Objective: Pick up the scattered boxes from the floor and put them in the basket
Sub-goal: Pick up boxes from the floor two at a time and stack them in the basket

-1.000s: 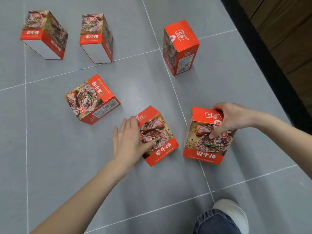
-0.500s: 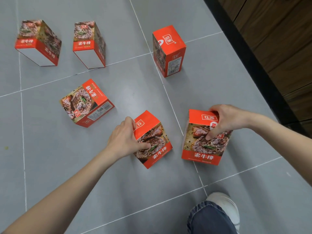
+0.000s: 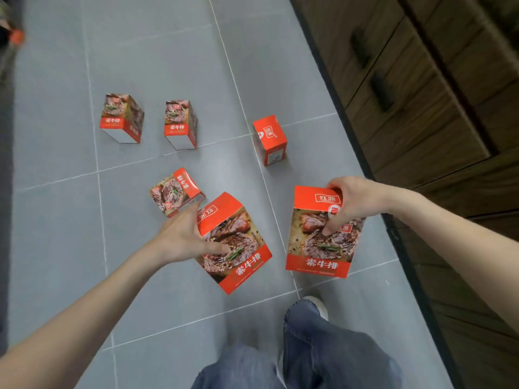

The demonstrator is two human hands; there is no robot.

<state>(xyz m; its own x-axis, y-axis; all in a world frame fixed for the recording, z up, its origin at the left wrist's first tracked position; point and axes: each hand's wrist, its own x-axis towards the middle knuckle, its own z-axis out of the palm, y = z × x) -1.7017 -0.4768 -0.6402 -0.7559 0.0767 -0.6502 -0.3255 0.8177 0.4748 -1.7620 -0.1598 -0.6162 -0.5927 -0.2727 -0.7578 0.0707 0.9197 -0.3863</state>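
My left hand [image 3: 184,238] grips a red steak-printed box [image 3: 237,248] by its left edge, thumb across the picture, lifted off the grey tiled floor and tilted. My right hand [image 3: 352,203] holds a second identical box [image 3: 317,242] by its top right corner, also raised. Several more boxes stay on the floor: one lying flat [image 3: 175,192] just behind my left hand, two upright at the back left [image 3: 122,119] [image 3: 181,124], and one upright at the back middle [image 3: 269,140]. No basket is in view.
A dark wooden cabinet [image 3: 421,94] with drawers runs along the right, with a black plinth [image 3: 351,130] at its foot. My jeans leg [image 3: 323,349] and white shoe [image 3: 318,304] are at the bottom. A blurred dark object [image 3: 11,37] sits at the far top left.
Both hands closed on their boxes and lifted them off the floor toward me. The camera rose and pulled back, so the remaining boxes look smaller and farther.
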